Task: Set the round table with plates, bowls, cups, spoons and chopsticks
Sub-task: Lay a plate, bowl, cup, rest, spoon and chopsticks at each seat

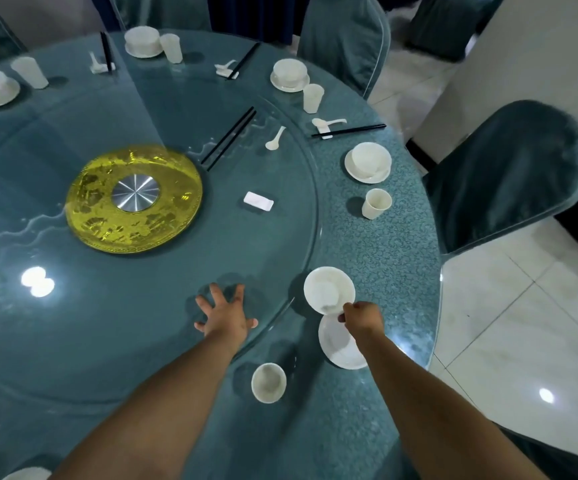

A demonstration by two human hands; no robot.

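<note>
Right hand (362,317) pinching the near rim of a white bowl (329,289), grip clamped on it, bowl tilted so its open mouth faces up and toward the camera, held above the far edge of a white plate (341,344) lying flat on the teal worktop (384,258) close to the near right edge. Left hand (226,315) spread flat on the glass turntable (142,306), fingers apart and straight, pointing away toward the worktop's centre, grip holding nothing. Just near of the turntable rim, between the two forearms, a white cup (268,382) standing upright, mouth up.

On the turntable: a loose pair of black chopsticks (229,138), long axis running diagonally from near left to far right; beside them a white spoon (275,138) with its bowl end nearer and handle pointing away to the right; a small white chopstick rest (258,201) lying alone; a yellow disc (133,199) with a metal hub at the centre.

Farther round the right edge, a finished setting: bowl on plate (368,162), upright cup (377,203) just near of it, and chopsticks (349,130) on a rest, long axis pointing roughly left to right, with a spoon alongside. More such settings along the far rim. Chairs in teal covers (502,174) round the worktop.
</note>
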